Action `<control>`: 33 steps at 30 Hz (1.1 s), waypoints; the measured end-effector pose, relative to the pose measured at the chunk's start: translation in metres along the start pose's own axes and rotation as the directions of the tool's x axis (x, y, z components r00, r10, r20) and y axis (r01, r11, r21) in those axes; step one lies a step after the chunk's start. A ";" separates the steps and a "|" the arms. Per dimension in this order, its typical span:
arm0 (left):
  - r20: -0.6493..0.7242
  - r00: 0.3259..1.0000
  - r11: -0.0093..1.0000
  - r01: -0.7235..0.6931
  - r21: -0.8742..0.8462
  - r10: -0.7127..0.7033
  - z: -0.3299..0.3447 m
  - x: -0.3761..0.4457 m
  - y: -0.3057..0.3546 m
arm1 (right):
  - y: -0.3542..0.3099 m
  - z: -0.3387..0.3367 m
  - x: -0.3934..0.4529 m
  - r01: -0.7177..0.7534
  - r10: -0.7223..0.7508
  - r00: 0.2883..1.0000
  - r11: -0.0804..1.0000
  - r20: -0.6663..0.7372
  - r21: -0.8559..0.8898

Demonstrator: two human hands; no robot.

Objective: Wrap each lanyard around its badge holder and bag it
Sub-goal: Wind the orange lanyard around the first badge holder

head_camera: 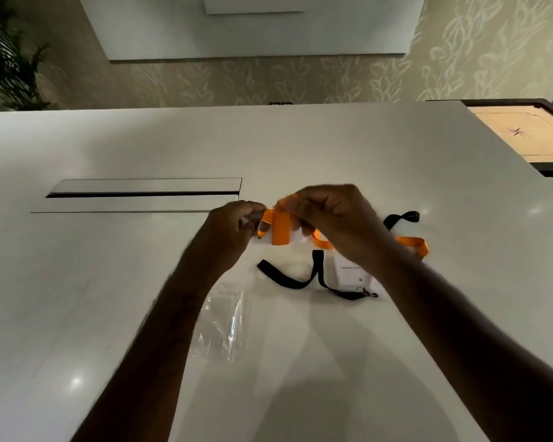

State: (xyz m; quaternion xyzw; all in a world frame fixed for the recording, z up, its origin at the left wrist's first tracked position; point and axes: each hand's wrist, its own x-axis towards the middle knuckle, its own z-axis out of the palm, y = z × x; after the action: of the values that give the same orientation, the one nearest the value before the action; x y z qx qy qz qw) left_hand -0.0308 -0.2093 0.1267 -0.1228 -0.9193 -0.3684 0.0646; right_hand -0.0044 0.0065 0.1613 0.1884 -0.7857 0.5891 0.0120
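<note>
Both hands are clamping onto the orange lanyard (280,229) and its badge holder (296,236), lifted a bit above the white table (109,282). Left hand (237,223) is pinching the end with the metal clip, fingers curled tight on it, while the right hand (329,218) is closing over the strap and the holder from the other side – a couple of orange turns are already showing between the two grips, so I'd say the wrapping step is well underway on this one. Loose orange tail is trailing out under the right wrist, so there's more strap to wind.

Just below the grip, toward the person, a black lanyard (296,282) is lying clipped to its own badge holder (353,271), not wrapped yet. Another black loop (403,217) is poking out beyond the right hand. Clear bag (224,327) is sitting flat below the left wrist.

Next move probably needs the holder kept steady while the tail gets wound on snug – then a reach down for the bag.
</note>
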 end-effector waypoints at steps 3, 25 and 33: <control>0.059 0.994 0.996 -0.091 -0.014 0.092 0.001 -0.003 0.004 | 0.003 -0.010 0.022 0.003 -0.007 0.999 0.997 -0.050 -0.072; 0.062 0.979 0.964 -0.179 -0.199 0.195 -0.010 0.002 0.005 | 0.067 0.012 -0.005 -0.433 0.450 0.879 0.612 0.159 0.662; 0.068 0.982 0.968 -0.162 -0.190 0.178 -0.005 0.004 0.001 | 0.092 0.017 -0.006 -0.289 0.322 0.944 0.718 0.066 0.634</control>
State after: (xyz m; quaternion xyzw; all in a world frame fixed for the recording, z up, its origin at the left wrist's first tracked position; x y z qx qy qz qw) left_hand -0.0345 -0.2113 0.1320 -0.2221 -0.8695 -0.4389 0.0452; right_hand -0.0245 0.0143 0.0698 0.0346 -0.5597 0.8177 -0.1302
